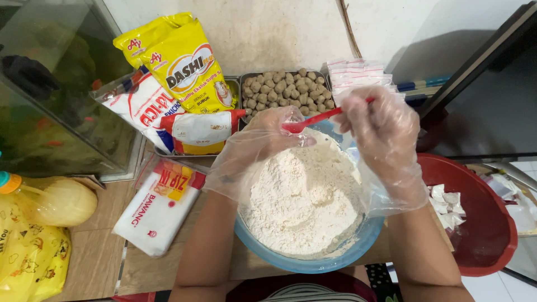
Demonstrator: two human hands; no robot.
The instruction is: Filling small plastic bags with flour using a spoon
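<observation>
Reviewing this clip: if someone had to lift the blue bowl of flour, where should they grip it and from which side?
Probably the blue bowl is best taken by its rim at the near edge, with both hands coming from the person's side. The rim shows bare there, while the far side is crowded by the left hand, right hand, red spoon and tray of meatballs.

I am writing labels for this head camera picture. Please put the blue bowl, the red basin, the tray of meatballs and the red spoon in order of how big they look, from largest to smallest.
1. blue bowl, though it is nearest the camera
2. red basin, partly cut off by the arm, so the order of these two is unsure
3. tray of meatballs
4. red spoon
</observation>
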